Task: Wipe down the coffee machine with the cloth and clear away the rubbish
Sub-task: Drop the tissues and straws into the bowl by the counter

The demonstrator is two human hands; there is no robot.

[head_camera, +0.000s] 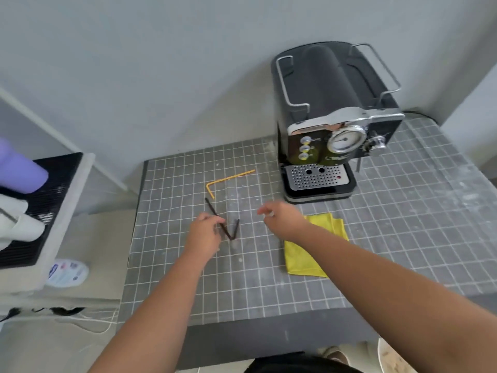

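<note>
A black and chrome coffee machine (333,125) stands at the back of the grey tiled counter (403,238). A yellow cloth (304,259) lies flat in front of it, partly under my right forearm. A bent dark brown straw (234,232) lies left of the cloth, and my left hand (205,230) pinches its long arm. A bent orange straw (228,179) lies further back. My right hand (282,219) hovers above the counter between the dark straw and the cloth, fingers loosely curled; something small and white shows at its fingertips.
A low stand at the left carries a black ribbed mat (40,211) with a purple cup (18,170) and white cups (16,224). A wipes pack (67,273) lies below it. A pale bucket rim (390,359) shows at the bottom right. The machine's cable (422,115) trails behind.
</note>
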